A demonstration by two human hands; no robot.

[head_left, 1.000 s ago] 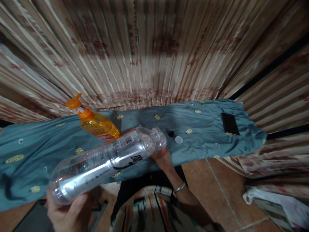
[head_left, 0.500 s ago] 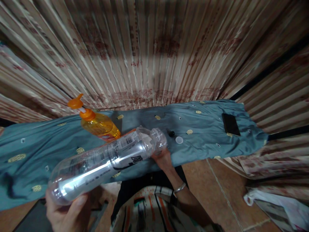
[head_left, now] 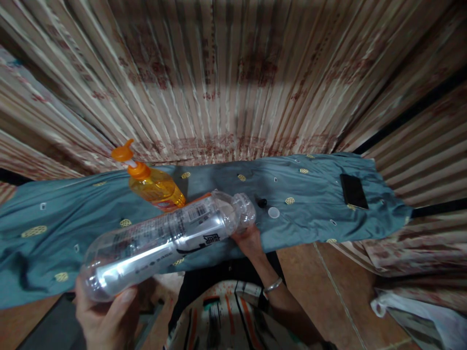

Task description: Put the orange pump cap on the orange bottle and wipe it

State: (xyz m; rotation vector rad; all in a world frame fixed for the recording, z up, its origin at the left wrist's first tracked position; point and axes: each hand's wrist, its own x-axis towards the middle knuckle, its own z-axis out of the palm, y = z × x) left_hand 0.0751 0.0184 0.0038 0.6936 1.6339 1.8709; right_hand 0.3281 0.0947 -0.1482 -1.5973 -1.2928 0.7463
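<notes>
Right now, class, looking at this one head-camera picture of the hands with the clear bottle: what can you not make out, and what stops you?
- Left hand: palm and wrist cut off by the bottom edge.
- Right hand: fingers hidden behind the clear bottle.
- Bottle's label print: too small and blurred to read.
- Orange pump bottle: base hidden by the clear bottle.
- Small black object beside the white cap: too small to identify.

obstacles: pump bottle (head_left: 155,183), cap (head_left: 273,212) | free: cloth (head_left: 310,214) between cap, phone (head_left: 353,191)
</notes>
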